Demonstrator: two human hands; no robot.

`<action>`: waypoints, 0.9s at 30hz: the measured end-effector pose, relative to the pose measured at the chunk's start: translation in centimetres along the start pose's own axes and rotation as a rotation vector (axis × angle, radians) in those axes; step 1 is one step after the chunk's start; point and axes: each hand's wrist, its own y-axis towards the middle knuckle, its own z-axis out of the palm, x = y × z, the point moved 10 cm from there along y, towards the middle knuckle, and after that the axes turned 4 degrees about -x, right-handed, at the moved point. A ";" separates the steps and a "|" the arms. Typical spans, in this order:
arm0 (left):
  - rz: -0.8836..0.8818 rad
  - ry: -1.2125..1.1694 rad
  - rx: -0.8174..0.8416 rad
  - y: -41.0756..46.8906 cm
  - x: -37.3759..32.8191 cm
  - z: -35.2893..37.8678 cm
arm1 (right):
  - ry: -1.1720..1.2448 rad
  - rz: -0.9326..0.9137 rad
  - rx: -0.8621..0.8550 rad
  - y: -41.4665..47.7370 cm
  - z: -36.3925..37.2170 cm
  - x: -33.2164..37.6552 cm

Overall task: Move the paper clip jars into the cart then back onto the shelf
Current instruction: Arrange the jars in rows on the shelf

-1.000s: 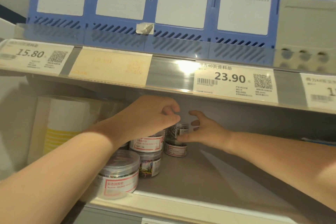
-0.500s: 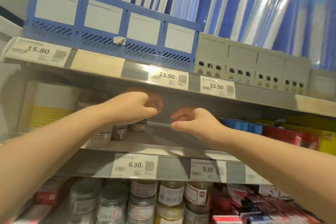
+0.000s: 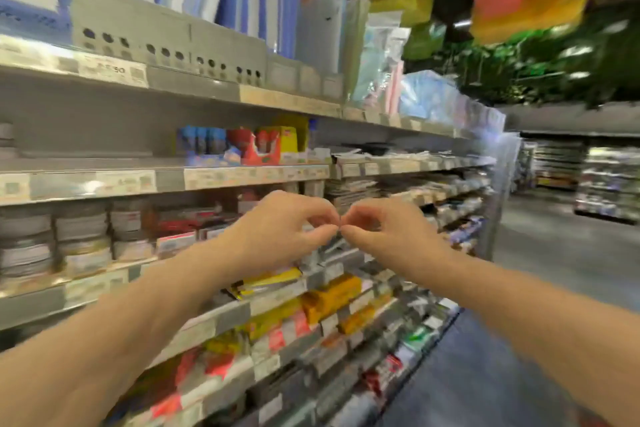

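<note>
The view is motion-blurred and faces along a shop aisle. My left hand (image 3: 280, 229) and my right hand (image 3: 384, 232) hover in front of the shelves at mid-height. Their curled fingertips meet each other, and I see nothing held between them. A sliver of the stacked paper clip jars (image 3: 5, 140) shows at the far left edge on the grey shelf (image 3: 86, 163), well left of both hands. No cart is in view.
Other round jars (image 3: 79, 236) stand on the shelf below, at the left. Blue folders and grey file boxes (image 3: 166, 38) fill the top shelf. Small packets (image 3: 329, 298) line the lower shelves. The aisle floor (image 3: 554, 253) runs off to the right.
Both hands have come out of the jar shelf and moved together until the fingertips touch. The view has swung right and back, leaving the jars at the left edge.
</note>
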 end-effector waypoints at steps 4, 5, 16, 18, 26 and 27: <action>0.071 -0.198 0.029 2.8 -8.9 9.3 | -0.094 0.187 -0.085 -9.0 -6.1 -8.6; 0.084 -0.252 0.029 3.4 -11.0 11.5 | -0.123 0.222 -0.114 -11.1 -7.6 -10.5; 0.309 -0.604 0.135 10.9 -28.7 35.4 | -0.250 0.634 -0.417 -29.7 -19.7 -31.0; 0.302 -0.639 0.179 11.6 -30.6 40.7 | -0.237 0.739 -0.470 -33.0 -20.3 -35.8; 0.195 -0.633 0.436 10.4 -35.3 60.6 | -0.166 1.050 -0.598 -45.8 -17.2 -50.9; 0.175 -0.632 0.474 9.8 -35.4 62.8 | -0.148 1.095 -0.597 -47.2 -16.5 -52.6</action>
